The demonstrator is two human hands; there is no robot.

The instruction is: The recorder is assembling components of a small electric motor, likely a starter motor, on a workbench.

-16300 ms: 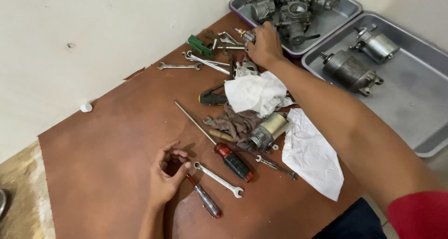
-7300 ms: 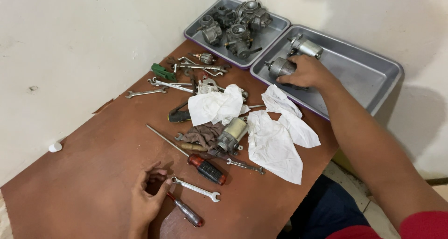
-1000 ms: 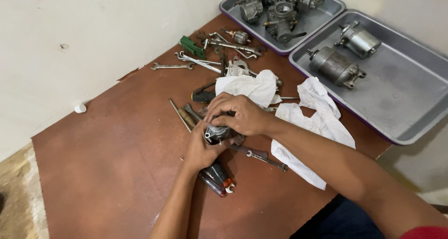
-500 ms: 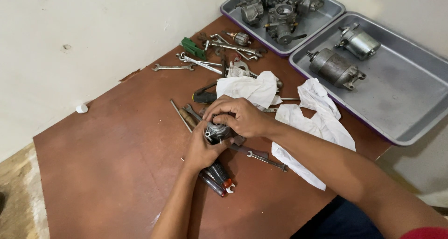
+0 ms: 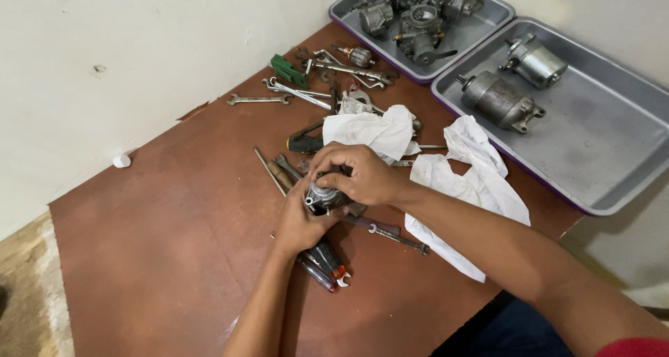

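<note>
1. Where the brown board [image 5: 160,245] lies across the floor, we see both hands meeting over its middle, around a small grey metal motor part [image 5: 322,197].
2. We note that the left hand [image 5: 301,221] cups this part from below and from the near side, its fingers wrapped about the body.
3. We find the right hand [image 5: 357,172] closed over the top of the same part, fingertips curled down on its round upper end; much of the part is hidden by the two hands.
4. Just beneath the left hand we see screwdrivers with dark and red handles [image 5: 324,263], and beside them a small wrench [image 5: 397,237] lying flat.
5. Beyond the hands we observe two crumpled white cloths, one [image 5: 369,130] just behind the right hand and one [image 5: 467,190] beside the right forearm.
6. Farther back we mark a scatter of wrenches [image 5: 296,92] and a green tool [image 5: 287,70].
7. At the far right, we record two grey trays: the larger tray [image 5: 606,141] holds two cylindrical motors [image 5: 500,101], the smaller tray [image 5: 488,19] a heap of carburettor-like castings [image 5: 418,9].
</note>
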